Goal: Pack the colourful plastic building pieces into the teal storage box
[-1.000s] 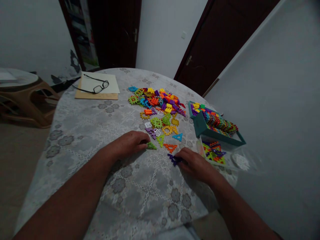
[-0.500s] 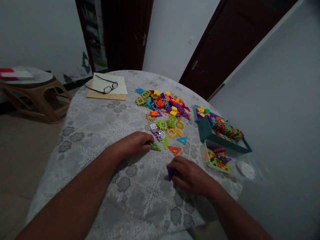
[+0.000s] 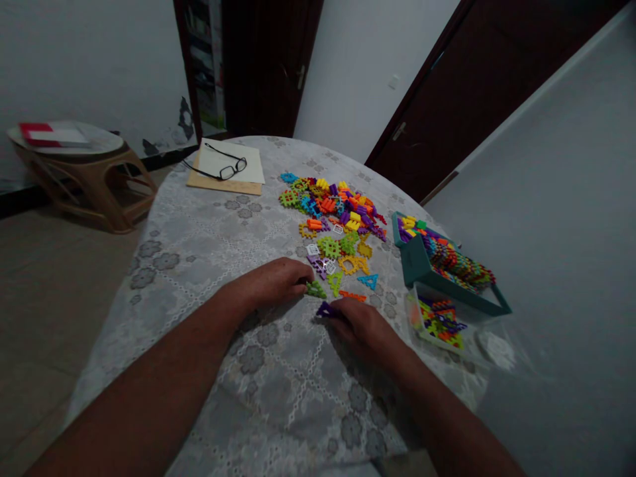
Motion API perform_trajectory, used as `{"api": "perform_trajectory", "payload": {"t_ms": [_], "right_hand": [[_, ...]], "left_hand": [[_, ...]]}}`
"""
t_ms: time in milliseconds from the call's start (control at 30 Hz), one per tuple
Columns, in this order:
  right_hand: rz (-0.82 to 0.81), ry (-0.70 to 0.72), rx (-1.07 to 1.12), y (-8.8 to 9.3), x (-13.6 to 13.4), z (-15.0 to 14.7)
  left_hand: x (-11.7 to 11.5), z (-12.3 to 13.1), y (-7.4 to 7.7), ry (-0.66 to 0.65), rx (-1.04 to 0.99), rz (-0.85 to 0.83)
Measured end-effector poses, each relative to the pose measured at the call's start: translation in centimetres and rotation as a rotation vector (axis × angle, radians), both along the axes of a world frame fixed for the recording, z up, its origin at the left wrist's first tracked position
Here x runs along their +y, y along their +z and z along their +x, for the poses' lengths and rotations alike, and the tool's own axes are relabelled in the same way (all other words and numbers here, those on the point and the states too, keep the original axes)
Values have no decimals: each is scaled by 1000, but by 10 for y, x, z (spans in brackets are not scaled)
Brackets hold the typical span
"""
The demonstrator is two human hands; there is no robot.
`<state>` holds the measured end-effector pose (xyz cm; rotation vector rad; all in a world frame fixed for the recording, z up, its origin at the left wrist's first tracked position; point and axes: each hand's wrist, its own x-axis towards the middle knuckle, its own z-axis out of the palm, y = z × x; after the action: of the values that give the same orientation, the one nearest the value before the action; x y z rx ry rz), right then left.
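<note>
My left hand (image 3: 293, 278) is closed on a green triangular building piece (image 3: 316, 289) low over the tablecloth; its fingers partly cover the piece. Just to the right, my right hand (image 3: 360, 324) grips a purple building piece (image 3: 326, 310) between thumb and fingers, close to the green one but apart from it. Beyond my right hand lies an orange triangle piece (image 3: 352, 296), partly hidden by the knuckles. A blue triangle piece (image 3: 368, 281) and a lime triangle piece (image 3: 334, 283) lie flat nearby, with a yellow ring-shaped piece (image 3: 348, 265) behind them.
A heap of colourful interlocking pieces (image 3: 332, 202) covers the table's middle. To the right stand a teal box (image 3: 417, 265) full of pieces and a clear plastic tub (image 3: 417, 324). Eyeglasses (image 3: 227, 173) rest on paper at the back left. A stool (image 3: 114, 182) stands left.
My right hand has moved forward and left with the purple piece, bringing it near the green one and covering part of the orange triangle. The view has shifted slightly left.
</note>
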<state>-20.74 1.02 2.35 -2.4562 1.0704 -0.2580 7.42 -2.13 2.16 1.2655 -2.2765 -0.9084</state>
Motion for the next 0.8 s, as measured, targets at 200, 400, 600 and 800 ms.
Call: {"api": "perform_trajectory", "payload": {"t_ms": [200, 400, 600, 800], "right_hand": [[93, -114, -234, -5, -6, 10], [375, -262, -469, -22, -9, 1], [250, -214, -411, -19, -7, -3], [-176, -151, -214, -20, -8, -4]], "left_hand": [[-2, -2, -1, -17, -83, -48], [-1, -3, 2, -35, -165, -66], [-2, -2, 1, -28, -162, -73], [-1, -2, 3, -35, -158, -68]]}}
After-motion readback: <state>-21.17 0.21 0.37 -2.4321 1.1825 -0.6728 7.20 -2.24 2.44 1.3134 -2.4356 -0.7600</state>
